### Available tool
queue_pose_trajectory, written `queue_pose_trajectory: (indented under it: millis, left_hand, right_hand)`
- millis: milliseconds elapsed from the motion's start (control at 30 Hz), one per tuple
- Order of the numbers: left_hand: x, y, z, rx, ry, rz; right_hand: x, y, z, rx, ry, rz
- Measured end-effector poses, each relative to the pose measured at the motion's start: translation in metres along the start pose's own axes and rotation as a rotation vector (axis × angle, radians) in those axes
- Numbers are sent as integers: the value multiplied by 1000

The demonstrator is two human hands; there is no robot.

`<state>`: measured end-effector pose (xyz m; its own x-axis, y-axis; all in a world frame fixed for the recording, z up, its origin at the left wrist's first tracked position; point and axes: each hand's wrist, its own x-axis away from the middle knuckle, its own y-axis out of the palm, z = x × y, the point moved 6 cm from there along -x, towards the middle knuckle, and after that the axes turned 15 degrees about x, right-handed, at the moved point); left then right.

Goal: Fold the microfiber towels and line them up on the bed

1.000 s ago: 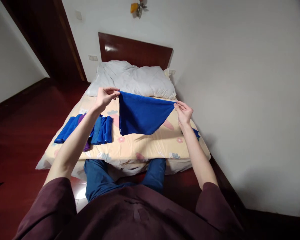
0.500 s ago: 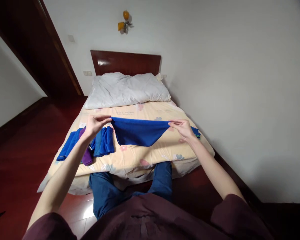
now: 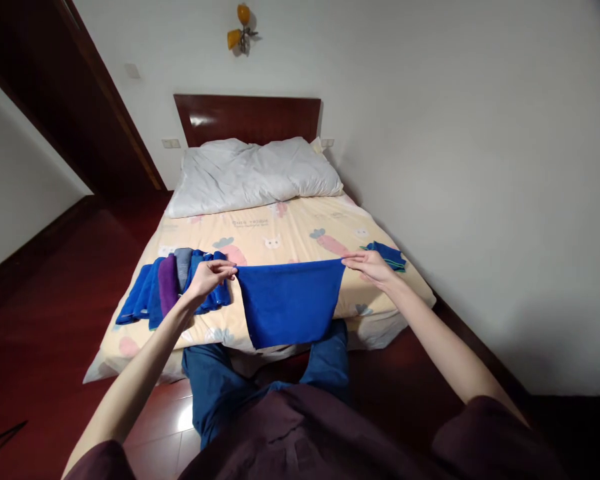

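A blue towel (image 3: 291,303) hangs stretched between my two hands, over the near edge of the bed. My left hand (image 3: 211,277) pinches its upper left corner, and my right hand (image 3: 367,265) pinches the upper right one. The towel's top edge is almost straight, and its lower part drops in front of my knees. Left of it, several rolled towels lie side by side on the bed, among them a purple towel (image 3: 169,285) and a grey towel (image 3: 183,267). My left hand and forearm partly cover this row.
The bed (image 3: 285,230) has a cream sheet with carrot prints. A white quilt (image 3: 255,177) lies by the dark wooden headboard (image 3: 247,120). Small folded blue cloths (image 3: 387,255) with green edging rest at the bed's right side, beyond my right hand. A wall stands close on the right.
Both hands have come down and nearer to me with the towel. Its lower part, earlier swung out and slanted, now hangs wider and lower. More of the rolled towels shows.
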<state>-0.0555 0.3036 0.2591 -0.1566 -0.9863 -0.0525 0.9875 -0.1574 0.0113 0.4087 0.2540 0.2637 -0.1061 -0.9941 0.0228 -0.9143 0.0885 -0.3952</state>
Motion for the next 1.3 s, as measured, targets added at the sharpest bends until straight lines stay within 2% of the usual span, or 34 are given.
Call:
queue_pose_trajectory:
  millis: [100,200,267,333,433,500,567,667,767,867,967,1033,1133,1300]
  left_hand:
    - [-42,11,-6,72,39,43]
    - [-90,18,-6,112,57,124]
    - [-117,20,-1,113,104,161]
    - [-134,19,5,102,186,168]
    - [-140,14,8,63,326,160]
    - [-132,10,-2,24,396,151]
    - [-115,8,-23,-24,432,146]
    - [-75,5,-77,-115,421,148]
    - [-26,4,-155,-216,255,125]
    - [19,5,-236,-293,6,78]
    - [47,4,-288,-307,-167,109]
    - [53,0,-302,-290,-219,189]
    - [50,-4,-306,-226,-251,274]
    - [46,-8,-305,-74,-236,258]
  right_hand:
    - [-43,7,7,17,29,19]
    - [-86,12,5,6,45,130]
    - [-108,14,-3,-16,1,212]
    - [-122,14,-11,-20,-94,273]
    - [-128,13,-11,33,-236,315]
    - [-125,14,3,72,-282,311]
    - [-116,21,29,92,-299,298]
    - [-92,47,84,98,-298,266]
    - [-53,92,154,87,-168,182]
    - [-10,140,224,71,116,91]
    - [18,169,260,68,211,59]
    - [23,174,269,44,235,98]
    - [18,173,275,2,287,151]
    - [15,164,285,-16,313,144]
